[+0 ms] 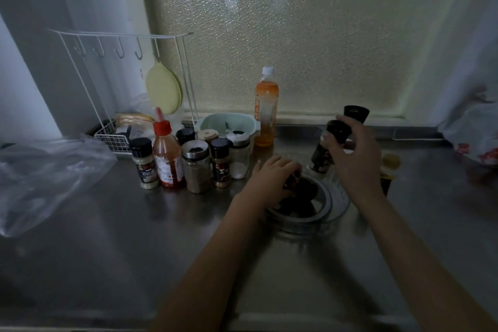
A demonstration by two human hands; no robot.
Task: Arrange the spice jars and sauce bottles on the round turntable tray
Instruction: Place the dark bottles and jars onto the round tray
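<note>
A clear round turntable tray (335,198) lies on the steel counter, with dark, blurred jars (304,191) on it. My left hand (272,178) curls over one of these dark jars at the tray's left side. My right hand (353,156) grips a tall black-capped grinder bottle (322,155) standing at the tray's far edge. A second black-topped bottle (356,113) shows just behind my right hand. Left of the tray stands a group: a white-powder jar (144,166), a red sauce bottle (167,156), a steel-lidded glass jar (196,168), a brown spice jar (221,166) and a salt jar (239,155).
An orange drink bottle (266,110) and a mint bowl (229,120) stand by the back wall. A white wire rack (121,78) with hooks fills the back left. A crumpled plastic bag (40,178) lies at the left. A yellow-lidded container (390,166) sits right of my right wrist.
</note>
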